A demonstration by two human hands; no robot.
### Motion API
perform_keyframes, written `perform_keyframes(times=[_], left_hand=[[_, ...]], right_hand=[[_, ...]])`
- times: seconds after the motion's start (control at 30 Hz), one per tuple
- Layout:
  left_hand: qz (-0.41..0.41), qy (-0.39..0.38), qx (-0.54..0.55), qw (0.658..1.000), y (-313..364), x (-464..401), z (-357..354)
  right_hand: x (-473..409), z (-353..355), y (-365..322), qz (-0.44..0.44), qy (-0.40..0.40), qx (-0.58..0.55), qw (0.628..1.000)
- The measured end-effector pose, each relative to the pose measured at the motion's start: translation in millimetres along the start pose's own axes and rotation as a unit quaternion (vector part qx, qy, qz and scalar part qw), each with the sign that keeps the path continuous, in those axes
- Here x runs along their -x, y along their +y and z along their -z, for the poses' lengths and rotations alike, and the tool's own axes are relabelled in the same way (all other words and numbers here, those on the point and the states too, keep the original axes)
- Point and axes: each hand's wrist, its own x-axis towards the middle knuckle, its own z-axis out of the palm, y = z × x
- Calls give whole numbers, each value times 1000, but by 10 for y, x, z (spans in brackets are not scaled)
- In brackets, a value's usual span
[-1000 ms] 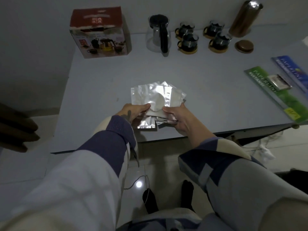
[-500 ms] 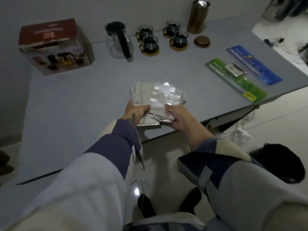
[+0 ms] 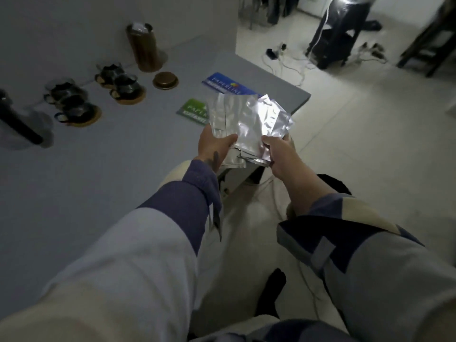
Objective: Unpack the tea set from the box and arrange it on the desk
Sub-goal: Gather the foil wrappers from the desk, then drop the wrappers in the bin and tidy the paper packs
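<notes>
You stand in a dim room at a grey desk [image 3: 103, 183] pushed against a plain grey wall [image 3: 74, 23]. To your right the floor [image 3: 370, 144] is laid with pale square tiles and catches brighter light from the far end. Out there you see a black stool [image 3: 338, 38], with white cables [image 3: 293, 67] and a power strip [image 3: 371, 49] trailing over the tiles beside it. A dark wooden piece of furniture [image 3: 429, 43] stands at the right edge.
</notes>
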Motion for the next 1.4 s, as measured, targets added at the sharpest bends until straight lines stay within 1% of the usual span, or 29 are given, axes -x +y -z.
perform_keyframes(times=[0.2,0.3,0.43,0.5,0.57,0.6,0.67,0.7,0.73,0.8,0.9,1.03,1.13,1.27,1.4], left_hand=[[6,-96,3,995,143,-354,-1612],[17,-124,-7,992,73,-433,-2327],[64,-172,-34,982,-184,-574,-3125],[80,-190,-53,977,-364,-647,-3438],[95,-218,-97,966,-553,-713,-3696],[104,-240,-117,958,-648,-749,-3806],[130,-282,-168,936,-885,-827,-3986],[130,-294,-209,924,-972,-843,-4032],[120,-299,-251,913,-1085,-877,-4073],[102,-299,-315,895,-1214,-925,-4124],[78,-308,-368,874,-1216,-976,-4186],[51,-306,-397,864,-1080,-1059,-4223],[34,-294,-389,872,-844,-1130,-4145],[3,-239,-386,891,-399,-1230,-3876],[-8,-175,-358,917,83,-1358,-3387]], right_hand=[[-666,1304,-561,3,110,-10,994],[-898,1915,-688,28,141,-7,990],[-1253,2586,-628,14,179,-19,983],[-1479,2855,-468,-7,193,-24,981],[-1677,3075,-300,-46,200,-25,978],[-1782,3201,-185,-83,193,-13,978],[-1929,3417,42,-196,162,48,966],[-1978,3516,169,-243,148,89,954],[-2004,3587,271,-261,144,116,948],[-2068,3677,386,-248,148,148,946],[-2175,3635,307,-249,121,170,946],[-2255,3530,78,-216,94,198,951],[-2265,3380,-198,-194,75,218,953],[-2255,2981,-650,-138,34,258,956],[-2188,2408,-1065,-78,-20,299,951]])
